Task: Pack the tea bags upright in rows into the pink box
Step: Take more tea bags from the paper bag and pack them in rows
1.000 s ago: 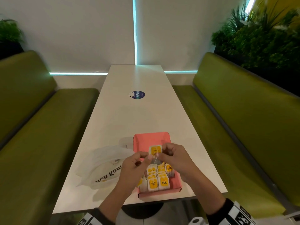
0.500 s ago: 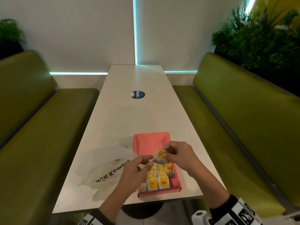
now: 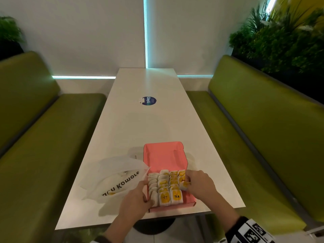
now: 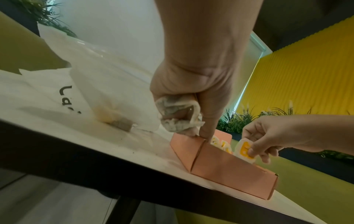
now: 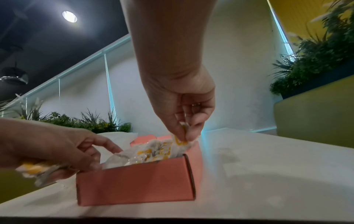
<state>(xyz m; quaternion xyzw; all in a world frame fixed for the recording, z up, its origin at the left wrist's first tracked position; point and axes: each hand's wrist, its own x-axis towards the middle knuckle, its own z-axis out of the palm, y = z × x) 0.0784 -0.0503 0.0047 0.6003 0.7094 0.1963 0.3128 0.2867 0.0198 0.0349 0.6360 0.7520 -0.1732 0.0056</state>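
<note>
The open pink box (image 3: 164, 155) sits at the near end of the white table, its near half filled with upright white-and-yellow tea bags (image 3: 164, 183) in rows. My right hand (image 3: 198, 183) pinches one tea bag (image 3: 184, 185) by its top at the box's right side, over the rightmost row; the same tea bag (image 4: 245, 150) stands upright in the left wrist view. My left hand (image 3: 135, 199) grips a small bunch of tea bags (image 4: 176, 115) in its palm, with a finger on the box's (image 4: 229, 168) near left corner. The held bunch (image 5: 36, 169) also shows in the right wrist view.
A white plastic bag (image 3: 115, 179) with dark lettering lies on the table left of the box, with something inside it (image 4: 114, 118). A round blue sticker (image 3: 149, 100) lies farther up the table (image 3: 149, 125). Green benches (image 3: 263, 137) flank both sides.
My right hand carried the tea bag from above the box down to its right side. My left hand dropped to the box's near left corner.
</note>
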